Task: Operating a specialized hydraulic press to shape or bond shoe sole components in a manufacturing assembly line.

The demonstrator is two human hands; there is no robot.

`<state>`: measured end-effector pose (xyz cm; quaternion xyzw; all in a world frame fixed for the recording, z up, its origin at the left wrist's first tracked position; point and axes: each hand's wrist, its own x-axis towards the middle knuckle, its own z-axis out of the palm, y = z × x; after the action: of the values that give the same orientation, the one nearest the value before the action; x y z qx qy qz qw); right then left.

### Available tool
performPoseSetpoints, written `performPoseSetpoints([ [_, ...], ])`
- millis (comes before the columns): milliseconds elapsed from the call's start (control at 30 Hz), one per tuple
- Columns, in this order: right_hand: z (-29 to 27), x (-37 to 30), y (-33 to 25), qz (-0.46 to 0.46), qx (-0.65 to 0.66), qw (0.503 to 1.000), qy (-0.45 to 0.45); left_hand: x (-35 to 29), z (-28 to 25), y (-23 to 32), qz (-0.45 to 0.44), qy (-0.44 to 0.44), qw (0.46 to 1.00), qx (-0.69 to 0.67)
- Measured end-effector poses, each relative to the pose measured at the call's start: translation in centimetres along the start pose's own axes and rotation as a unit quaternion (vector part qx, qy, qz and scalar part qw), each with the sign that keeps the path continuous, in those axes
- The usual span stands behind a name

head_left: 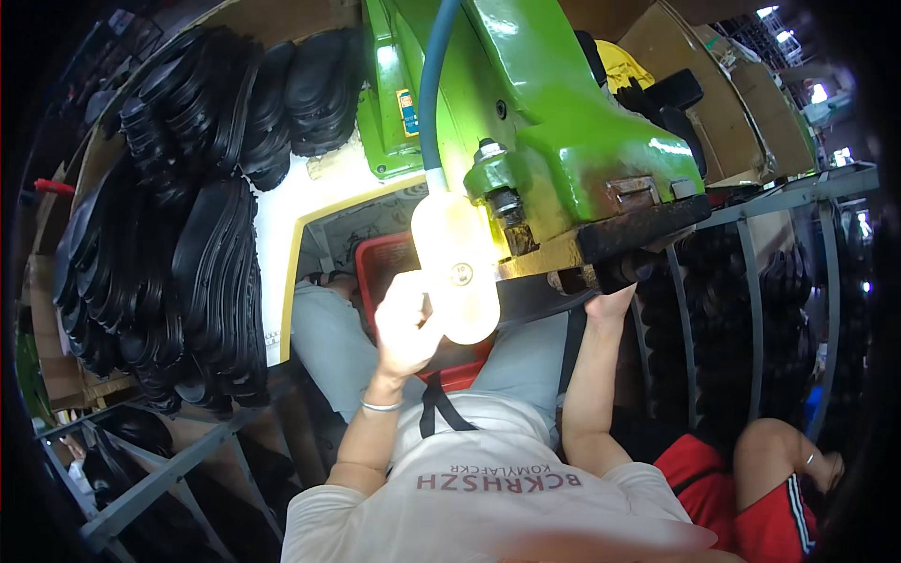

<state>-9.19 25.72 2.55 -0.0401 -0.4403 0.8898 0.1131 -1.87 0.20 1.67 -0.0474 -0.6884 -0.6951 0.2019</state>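
Note:
A lit oval lamp head (457, 272) on a blue-grey flexible neck hangs in front of a green machine (572, 122). My left hand (410, 324) is closed beside the lamp's left edge, fingers curled; glare and the lamp hide what they hold. A black shoe sole (549, 308) stretches from behind the lamp to the right, below the machine's dark head (643, 228). My right hand (610, 308) grips the sole's right end under that head, its fingertips partly hidden. The sole's left end cannot be seen behind the lamp.
Stacked black shoe soles (202, 244) crowd the white table (277, 235) on the left. A red bin (371, 258) sits below the machine. Metal rack bars (751, 300) stand at right, near a cardboard box (727, 113). Another person's red-clad leg (770, 507) is at lower right.

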Motion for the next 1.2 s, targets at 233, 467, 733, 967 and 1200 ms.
performPoseSetpoints([
  [233,2.3,-3.3,3.0,-0.008,-0.071,0.992,-0.105,-0.6,-6.3,0.6,-0.075,-0.028,0.996,-0.044],
  [467,0.7,-0.4,-0.6,-0.075,-0.102,0.987,-0.095,0.1,-1.7,0.8,0.073,-0.069,0.99,0.098],
  [733,-1.6,3.2,-2.4,-0.042,-0.094,0.99,-0.098,1.2,2.2,0.8,0.051,0.027,0.997,0.043],
  [967,2.4,-2.6,1.8,-0.018,-0.118,0.989,-0.082,1.1,-4.2,0.7,-0.091,0.038,0.987,-0.126],
  [1200,5.7,-5.1,3.1,0.037,-0.165,0.972,-0.164,-2.8,-10.0,-0.8,-0.204,0.035,0.972,-0.114],
])
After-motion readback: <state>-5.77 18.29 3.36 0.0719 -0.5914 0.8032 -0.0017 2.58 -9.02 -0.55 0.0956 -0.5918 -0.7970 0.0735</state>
